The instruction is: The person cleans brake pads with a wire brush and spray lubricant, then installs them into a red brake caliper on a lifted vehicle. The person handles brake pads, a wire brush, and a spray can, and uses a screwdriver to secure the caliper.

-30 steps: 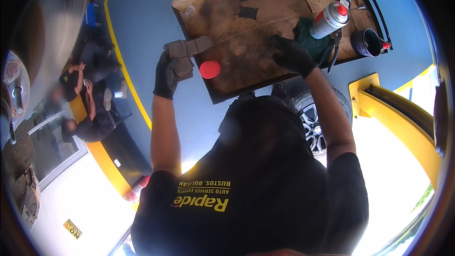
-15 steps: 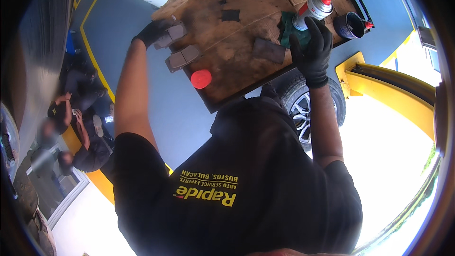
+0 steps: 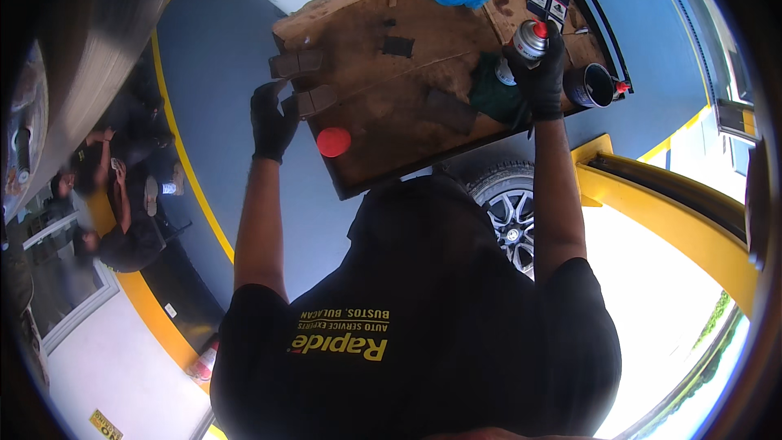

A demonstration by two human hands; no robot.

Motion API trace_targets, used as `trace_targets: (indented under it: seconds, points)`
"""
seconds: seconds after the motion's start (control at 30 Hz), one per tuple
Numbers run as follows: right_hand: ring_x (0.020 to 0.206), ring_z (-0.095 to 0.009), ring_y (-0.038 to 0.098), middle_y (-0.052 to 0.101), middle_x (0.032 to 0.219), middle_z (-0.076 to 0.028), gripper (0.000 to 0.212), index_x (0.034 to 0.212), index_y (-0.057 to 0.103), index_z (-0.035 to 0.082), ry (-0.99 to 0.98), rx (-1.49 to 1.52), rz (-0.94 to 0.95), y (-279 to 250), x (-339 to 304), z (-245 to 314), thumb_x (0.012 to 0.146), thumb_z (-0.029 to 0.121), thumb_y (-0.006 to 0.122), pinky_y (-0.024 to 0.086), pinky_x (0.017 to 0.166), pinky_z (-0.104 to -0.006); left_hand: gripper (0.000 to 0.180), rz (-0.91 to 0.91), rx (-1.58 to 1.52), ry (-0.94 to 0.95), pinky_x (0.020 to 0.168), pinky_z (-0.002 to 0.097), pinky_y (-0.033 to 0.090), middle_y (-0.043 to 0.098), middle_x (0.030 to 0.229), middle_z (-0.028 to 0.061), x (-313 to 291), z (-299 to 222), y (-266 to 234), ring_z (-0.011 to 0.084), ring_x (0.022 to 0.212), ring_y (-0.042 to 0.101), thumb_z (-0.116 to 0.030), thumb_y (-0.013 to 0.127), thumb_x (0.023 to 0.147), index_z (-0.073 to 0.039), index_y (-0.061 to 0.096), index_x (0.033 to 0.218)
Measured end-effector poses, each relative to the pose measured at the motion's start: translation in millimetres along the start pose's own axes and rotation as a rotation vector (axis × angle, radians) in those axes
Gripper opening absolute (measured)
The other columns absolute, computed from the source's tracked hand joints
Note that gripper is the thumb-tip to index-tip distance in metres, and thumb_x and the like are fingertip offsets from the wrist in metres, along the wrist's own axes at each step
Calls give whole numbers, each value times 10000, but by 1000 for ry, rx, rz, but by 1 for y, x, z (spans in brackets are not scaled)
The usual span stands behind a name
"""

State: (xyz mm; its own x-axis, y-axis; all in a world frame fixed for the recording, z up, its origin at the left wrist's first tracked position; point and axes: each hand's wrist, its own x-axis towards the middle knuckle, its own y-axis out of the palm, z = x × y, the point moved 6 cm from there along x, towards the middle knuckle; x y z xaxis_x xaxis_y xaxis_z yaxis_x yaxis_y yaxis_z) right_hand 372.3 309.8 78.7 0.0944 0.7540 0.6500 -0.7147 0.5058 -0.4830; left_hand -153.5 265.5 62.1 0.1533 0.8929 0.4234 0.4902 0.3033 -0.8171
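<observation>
Right grip on the spray can, left grip at the brake pads.

My right hand [image 3: 541,73] is wrapped around the spray can [image 3: 525,45], standing on the surface [image 3: 383,147] beside a green rag [image 3: 489,90]. My left hand [image 3: 273,122] hangs half-curled and holds nothing that I can make out, just below two brake pads [image 3: 303,81] at the surface's near-left edge. The pads lie set out, unsprayed as far as I can judge; that part looks left to do. A red cap [image 3: 333,142] lies just right of my left grip, and a dark cup [image 3: 588,85] right of the can. Beyond: blue floor [image 3: 220,49], yellow lift arm [image 3: 676,212], a car wheel [image 3: 505,212], and people sitting far left [image 3: 122,195].
</observation>
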Motion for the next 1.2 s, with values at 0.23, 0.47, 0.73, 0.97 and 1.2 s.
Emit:
trace_targets:
  seconds: [0.23, 0.47, 0.73, 0.97, 1.2]
  points:
    - [1157, -304, 655, 616, 1273, -182, 900, 1466, 466, 40, -81, 74, 139, 7, 70, 32, 714, 177, 943, 562, 962, -411, 339, -235, -32, -698, 860, 370, 553, 599, 1164, 110, -137, -35, 4, 238, 1015, 636, -138, 742, 923, -46, 645, 1235]
    - [1133, -335, 659, 629, 1293, -166, 745, 1410, 559, 113, -168, 298, 223, 18, 68, 189, 745, 173, 888, 556, 944, -432, 378, -246, -300, -919, 820, 365, 564, 614, 1215, 136, -171, -17, 13, 221, 991, 653, -194, 722, 959, -29, 614, 1283]
    - [1007, -356, 685, 611, 1153, -147, 658, 1406, 576, 202, -120, 72, 448, 151, -30, 230, 792, 273, 801, 587, 793, -470, 364, -157, -531, -821, 878, 399, 536, 634, 1201, 177, -153, 22, 64, 278, 1008, 657, -229, 657, 1009, 18, 600, 1270]
    - [973, -339, 696, 602, 1134, -131, 649, 1402, 585, 215, -84, -73, 455, 180, -35, 291, 785, 280, 775, 602, 774, -447, 492, 130, -745, -691, 848, 352, 543, 637, 1198, 118, -162, 23, 70, 199, 1010, 656, -349, 566, 1063, 10, 492, 1392]
    - [966, -319, 702, 595, 1131, -117, 704, 1441, 562, 255, -154, -71, 356, 205, -35, 320, 772, 274, 779, 608, 779, -440, 498, 301, -917, -742, 853, 359, 545, 648, 1199, 112, -170, 32, 60, 196, 998, 661, -411, 552, 1067, -13, 528, 1366]
